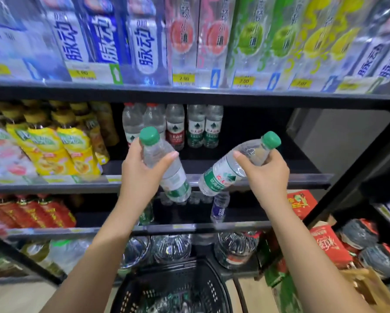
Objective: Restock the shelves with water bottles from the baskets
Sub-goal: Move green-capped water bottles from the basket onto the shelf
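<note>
clear glossy plastic bottles (225, 175) with smooth green caps (272, 139); matt black shelf (246, 166); perforated plastic basket (173, 288)

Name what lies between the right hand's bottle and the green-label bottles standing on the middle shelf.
Head view: only bare black shelf board lies between the bottle in the right hand and the standing bottles.

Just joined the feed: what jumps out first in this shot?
Two green-capped water bottles in mid-air before the middle shelf: the left hand grips the near-upright bottle, the right hand grips the tilted bottle. Behind them a short row of shelved bottles stands; a black basket sits at the bottom.
</note>
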Demonstrator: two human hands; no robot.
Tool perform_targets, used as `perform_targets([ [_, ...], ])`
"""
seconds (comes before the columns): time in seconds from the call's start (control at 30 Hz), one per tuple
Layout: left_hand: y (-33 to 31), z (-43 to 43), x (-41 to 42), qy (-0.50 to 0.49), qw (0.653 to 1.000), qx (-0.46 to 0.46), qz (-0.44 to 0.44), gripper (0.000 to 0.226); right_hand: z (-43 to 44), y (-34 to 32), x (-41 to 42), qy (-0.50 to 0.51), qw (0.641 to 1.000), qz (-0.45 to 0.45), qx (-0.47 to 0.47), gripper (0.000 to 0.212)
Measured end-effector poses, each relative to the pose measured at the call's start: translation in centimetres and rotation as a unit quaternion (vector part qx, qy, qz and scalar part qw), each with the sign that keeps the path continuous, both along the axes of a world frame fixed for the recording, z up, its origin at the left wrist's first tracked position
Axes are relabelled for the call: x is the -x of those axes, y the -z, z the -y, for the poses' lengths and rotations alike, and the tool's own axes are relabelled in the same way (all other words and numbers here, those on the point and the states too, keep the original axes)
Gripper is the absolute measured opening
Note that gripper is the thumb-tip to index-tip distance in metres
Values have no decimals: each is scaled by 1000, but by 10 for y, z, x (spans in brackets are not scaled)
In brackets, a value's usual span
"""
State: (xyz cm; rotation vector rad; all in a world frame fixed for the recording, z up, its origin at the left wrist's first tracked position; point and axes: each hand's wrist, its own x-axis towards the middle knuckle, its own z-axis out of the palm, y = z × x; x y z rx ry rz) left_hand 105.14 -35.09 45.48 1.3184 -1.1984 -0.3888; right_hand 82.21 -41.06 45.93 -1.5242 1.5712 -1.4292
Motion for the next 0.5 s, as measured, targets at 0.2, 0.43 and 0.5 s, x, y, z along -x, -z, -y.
perform_targets([
  [0.2,-9,45,15,-26,999,33,24,41,30,-5,-21,15,1000,26,8,42],
  [0.43,3,83,15,-18,999,12,39,47,59,8,-32,-12,1000,7,-3,55],
  [0.5,1,95,13,-4,998,-13,62,52,67,8,-34,-26,999,-19,-4,57],
])
